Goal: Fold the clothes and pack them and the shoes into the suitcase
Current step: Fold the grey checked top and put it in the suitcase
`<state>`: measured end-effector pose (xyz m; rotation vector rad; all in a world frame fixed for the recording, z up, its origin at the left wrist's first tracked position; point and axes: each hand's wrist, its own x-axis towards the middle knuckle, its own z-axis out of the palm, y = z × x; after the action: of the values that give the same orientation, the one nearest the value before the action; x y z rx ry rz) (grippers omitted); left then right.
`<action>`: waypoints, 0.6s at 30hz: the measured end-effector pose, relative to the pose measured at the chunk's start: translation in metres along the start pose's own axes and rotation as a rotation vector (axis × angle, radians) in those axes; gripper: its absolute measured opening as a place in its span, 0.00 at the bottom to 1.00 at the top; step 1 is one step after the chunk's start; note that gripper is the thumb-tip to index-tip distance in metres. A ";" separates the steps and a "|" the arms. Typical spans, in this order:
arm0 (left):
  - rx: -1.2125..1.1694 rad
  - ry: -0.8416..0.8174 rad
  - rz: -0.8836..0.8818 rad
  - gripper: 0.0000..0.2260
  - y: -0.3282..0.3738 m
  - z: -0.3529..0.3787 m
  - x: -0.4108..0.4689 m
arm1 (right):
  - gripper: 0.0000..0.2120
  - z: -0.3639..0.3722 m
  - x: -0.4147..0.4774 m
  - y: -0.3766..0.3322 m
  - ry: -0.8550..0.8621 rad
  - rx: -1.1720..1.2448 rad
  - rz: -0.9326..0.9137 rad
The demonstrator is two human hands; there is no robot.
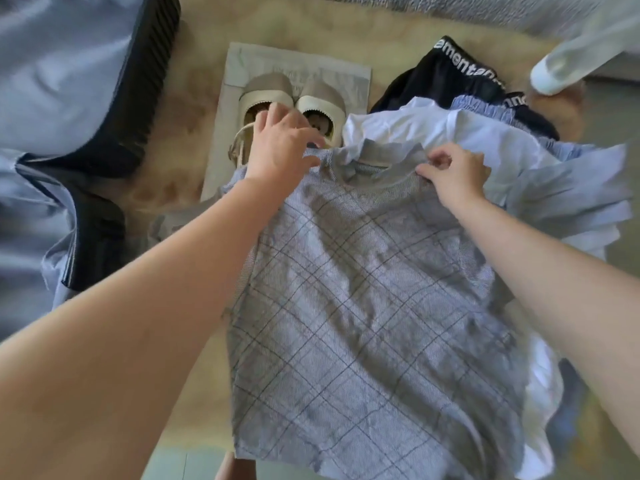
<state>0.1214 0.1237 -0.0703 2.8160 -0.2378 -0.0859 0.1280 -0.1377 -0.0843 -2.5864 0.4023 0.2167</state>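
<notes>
A grey-blue checked top (374, 306) lies spread in front of me on a pile of clothes. My left hand (280, 143) grips its left shoulder, and my right hand (453, 169) pinches the neckline at the right. Under it lie a white garment (415, 128), a light blue pleated piece (575, 188) and black shorts (460, 81) with a lettered waistband. A pair of beige shoes (298, 102) stands on a grey cloth bag (239, 109), just beyond my left hand. The open suitcase (86, 109), lined in pale blue with black edges, is at the left.
Everything rests on a cream fluffy rug (194, 64). A person's foot in a white sock (568, 60) is at the upper right. Grey fabric runs along the top edge.
</notes>
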 end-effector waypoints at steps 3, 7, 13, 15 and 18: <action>0.048 -0.012 0.029 0.18 0.006 0.002 0.007 | 0.09 -0.004 0.004 -0.003 0.063 0.177 -0.065; 0.002 -0.037 -0.041 0.11 0.006 0.004 0.012 | 0.07 -0.007 0.011 -0.002 0.063 0.355 -0.049; -0.313 0.104 -0.372 0.08 -0.005 -0.006 0.020 | 0.11 -0.009 0.024 -0.015 0.143 0.448 0.008; -0.327 0.092 -0.416 0.09 -0.008 -0.006 0.021 | 0.10 -0.007 0.031 -0.023 0.171 0.442 0.010; -0.198 0.122 -0.385 0.09 -0.008 -0.002 0.024 | 0.07 -0.001 0.034 -0.029 0.211 0.346 0.012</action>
<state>0.1463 0.1275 -0.0719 2.6192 0.3242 -0.0217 0.1694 -0.1222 -0.0781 -2.2709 0.4848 -0.1153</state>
